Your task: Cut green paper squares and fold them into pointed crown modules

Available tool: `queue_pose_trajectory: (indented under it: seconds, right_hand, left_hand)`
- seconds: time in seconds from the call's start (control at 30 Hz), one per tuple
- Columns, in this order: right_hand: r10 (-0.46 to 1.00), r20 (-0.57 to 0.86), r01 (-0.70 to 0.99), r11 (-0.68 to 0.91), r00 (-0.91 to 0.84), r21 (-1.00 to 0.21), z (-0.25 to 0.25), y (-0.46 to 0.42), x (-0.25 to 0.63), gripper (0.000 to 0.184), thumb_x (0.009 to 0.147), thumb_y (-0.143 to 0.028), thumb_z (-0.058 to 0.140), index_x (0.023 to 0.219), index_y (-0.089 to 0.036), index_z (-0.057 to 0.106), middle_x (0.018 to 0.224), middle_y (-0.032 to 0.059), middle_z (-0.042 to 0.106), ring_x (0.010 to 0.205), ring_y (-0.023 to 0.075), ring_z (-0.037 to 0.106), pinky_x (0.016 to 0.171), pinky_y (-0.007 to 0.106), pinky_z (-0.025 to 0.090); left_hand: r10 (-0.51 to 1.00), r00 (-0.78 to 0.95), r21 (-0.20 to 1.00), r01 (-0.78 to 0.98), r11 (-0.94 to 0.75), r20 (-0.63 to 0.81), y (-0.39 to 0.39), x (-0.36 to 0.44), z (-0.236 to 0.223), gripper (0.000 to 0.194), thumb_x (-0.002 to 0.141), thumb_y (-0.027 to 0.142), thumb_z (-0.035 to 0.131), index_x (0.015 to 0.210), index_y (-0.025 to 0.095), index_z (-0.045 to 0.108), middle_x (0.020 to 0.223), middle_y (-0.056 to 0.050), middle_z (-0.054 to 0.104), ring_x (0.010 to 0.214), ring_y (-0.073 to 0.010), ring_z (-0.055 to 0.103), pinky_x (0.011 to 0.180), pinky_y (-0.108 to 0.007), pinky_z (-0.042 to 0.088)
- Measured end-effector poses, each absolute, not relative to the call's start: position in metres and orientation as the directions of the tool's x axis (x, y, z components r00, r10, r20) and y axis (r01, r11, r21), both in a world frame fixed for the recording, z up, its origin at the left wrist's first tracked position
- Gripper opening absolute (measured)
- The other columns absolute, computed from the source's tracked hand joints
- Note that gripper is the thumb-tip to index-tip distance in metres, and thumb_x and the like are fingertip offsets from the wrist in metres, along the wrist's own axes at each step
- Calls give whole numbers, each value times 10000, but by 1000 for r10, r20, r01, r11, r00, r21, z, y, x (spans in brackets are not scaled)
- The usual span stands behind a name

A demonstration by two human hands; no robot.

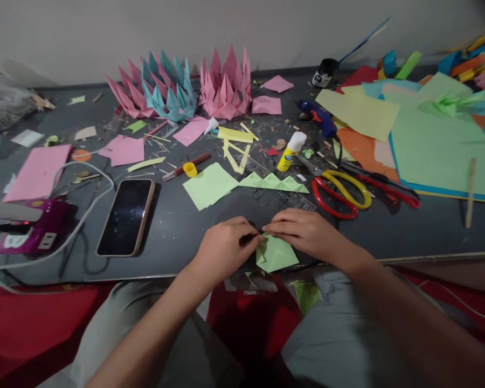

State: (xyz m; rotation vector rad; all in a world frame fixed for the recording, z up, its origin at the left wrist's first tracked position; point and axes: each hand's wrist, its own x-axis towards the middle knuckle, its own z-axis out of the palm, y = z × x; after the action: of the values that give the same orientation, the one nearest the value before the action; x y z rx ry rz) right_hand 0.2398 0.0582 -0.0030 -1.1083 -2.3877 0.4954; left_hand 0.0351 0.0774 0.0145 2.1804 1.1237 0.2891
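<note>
A light green folded sheet of paper (278, 254) lies at the table's front edge, with crease lines and a pointed lower side. My left hand (228, 242) pinches its upper left corner between thumb and fingers. From the other side, my right hand (307, 231) grips the top edge, fingers pressed together and thumb hidden. Just beyond the hands are a stack of green paper squares (210, 186) and a green folded strip with a row of points (272, 182). A glue stick (291, 152) stands upright and uncapped-looking scissors' place is taken by red-and-yellow-handled scissors (341, 191) to the right.
A phone (126, 218) and a purple power adapter (36, 226) with cables lie left. Pink and blue paper crowns (225, 89) stand at the back. A glue gun (319, 117), pliers (392, 188) and large coloured sheets (432, 145) are right. Paper scraps cover the table.
</note>
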Motion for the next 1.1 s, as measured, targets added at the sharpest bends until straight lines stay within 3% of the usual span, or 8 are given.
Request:
queue_pose_trajectory:
  seconds: [0.27,0.37,0.67,1.1]
  right_hand:
    - [779,248,604,610,-577,-513,-7,62,241,269,919,-248,402,939,-186,662,876,61,646,813,153,604,714,280,484]
    - [766,269,614,634,-584,-470,-6,60,242,259,916,-242,406,938,-175,655,868,65,649,817,161,602,709,284,482]
    - [725,265,650,688,-636,-321,-1,48,250,321,931,-203,337,1004,-223,649,926,52,668,849,160,610,716,280,485]
    - [622,262,611,781,-738,-134,3,46,254,413,951,-193,241,979,-173,653,940,89,680,838,193,611,675,317,488]
  left_hand:
    - [798,595,617,664,-421,-95,77,38,14,144,833,243,526,864,222,665,862,1,660,715,-124,599,576,-210,397]
    - [776,626,606,647,-462,-77,75,36,14,144,838,301,539,857,231,664,880,16,657,747,-119,606,570,-203,391]
    - [760,650,534,632,-561,30,69,35,6,129,847,241,533,854,233,662,868,6,659,797,-120,607,580,-189,415]
    - [630,769,330,570,-752,108,66,31,3,184,903,205,439,969,211,610,874,-13,615,800,-134,571,581,-207,415]
